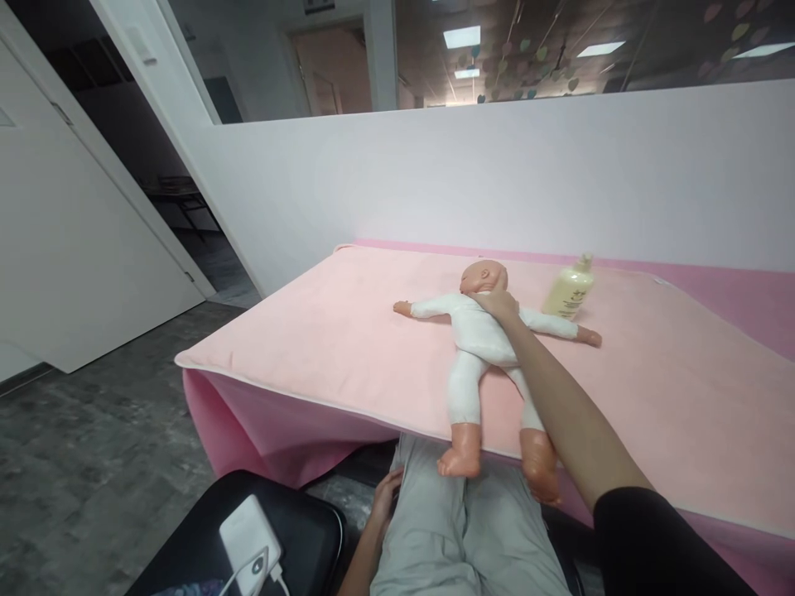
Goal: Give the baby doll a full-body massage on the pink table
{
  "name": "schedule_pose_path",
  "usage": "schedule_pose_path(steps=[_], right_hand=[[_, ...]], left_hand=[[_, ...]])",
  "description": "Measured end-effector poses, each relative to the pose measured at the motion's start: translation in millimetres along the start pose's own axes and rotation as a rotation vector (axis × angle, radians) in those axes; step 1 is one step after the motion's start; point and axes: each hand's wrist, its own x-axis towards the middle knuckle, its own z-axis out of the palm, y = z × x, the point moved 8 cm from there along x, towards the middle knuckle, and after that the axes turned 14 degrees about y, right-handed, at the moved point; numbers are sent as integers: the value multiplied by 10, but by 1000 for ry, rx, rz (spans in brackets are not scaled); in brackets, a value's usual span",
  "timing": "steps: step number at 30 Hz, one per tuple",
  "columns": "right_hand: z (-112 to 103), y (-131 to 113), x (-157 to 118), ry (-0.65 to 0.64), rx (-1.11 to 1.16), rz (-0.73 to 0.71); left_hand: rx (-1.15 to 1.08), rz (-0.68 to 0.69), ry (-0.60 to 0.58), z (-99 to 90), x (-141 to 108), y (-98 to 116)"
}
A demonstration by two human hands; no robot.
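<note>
A baby doll (483, 335) in a white cloth body lies on the pink blanket (335, 331), its bare head turned to the left and its arms spread. Its feet hang over the table's front edge, above my lap. My right hand (497, 304) is at the doll's neck and upper chest, with the thumb along the neck; the other fingers are mostly hidden, apparently closed around it. Down by the side of my left thigh, my left hand (388, 488) rests with loosely extended fingers and nothing visible in it. Near the doll's outstretched arm stands a pale yellow pump bottle (570, 288), slightly tilted in view.
A black chair seat (310, 526) at the lower left carries a white power bank (249, 538) with a cable. Behind the table rises a white wall (497, 174) with windows above. A door (80, 223) stands ajar on the left, over the grey floor (112, 439).
</note>
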Motion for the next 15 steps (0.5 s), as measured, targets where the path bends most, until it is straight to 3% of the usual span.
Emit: schedule_pose_path(steps=[8,15], right_hand=[[-193,164,-405,-100,66,-96],[-432,454,-750,-197,407,-10]], left_hand=[[-3,57,14,20,-92,102],[35,38,103,-21,-85,120]])
